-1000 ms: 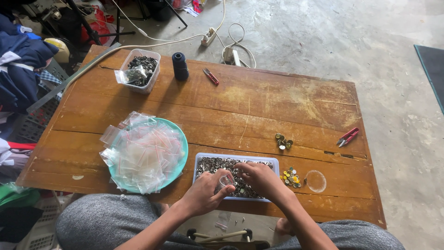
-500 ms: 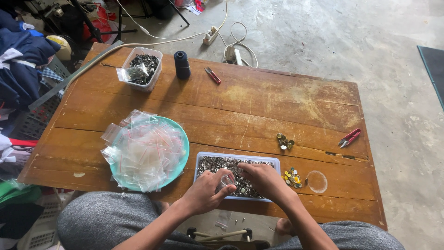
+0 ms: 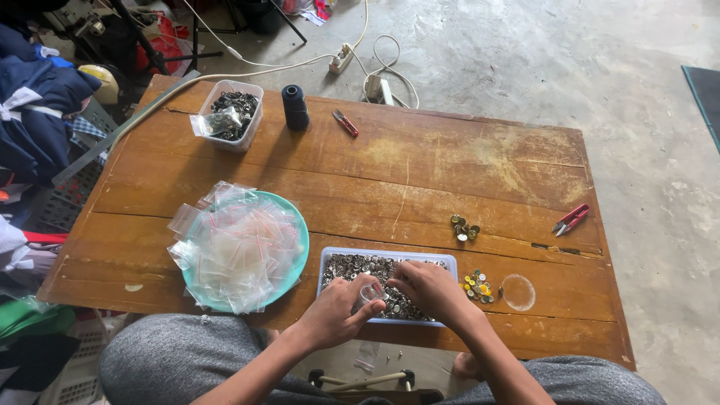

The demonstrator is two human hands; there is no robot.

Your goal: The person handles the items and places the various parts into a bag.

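A shallow blue-rimmed tray [image 3: 330,256] full of small metal buttons sits at the near edge of the wooden table [image 3: 405,172]. My left hand [image 3: 339,311] pinches a small clear plastic bag [image 3: 370,293] over the tray. My right hand [image 3: 429,289] rests on the buttons right beside the bag, fingers curled at its mouth. What the right fingers hold is hidden. A teal plate [image 3: 298,225] piled with clear zip bags [image 3: 236,244] lies left of the tray.
Coloured buttons [image 3: 477,286], a clear round lid [image 3: 518,292], a few brass buttons [image 3: 463,228] and red snips [image 3: 570,220] lie to the right. At the far side stand a tub of dark parts [image 3: 232,114], a dark thread spool [image 3: 295,106] and a red tool [image 3: 345,124]. Cables cross the concrete floor.
Both hands have stayed over the tray; the right hand has drawn closer to the bag in the left hand. The view has shifted slightly.
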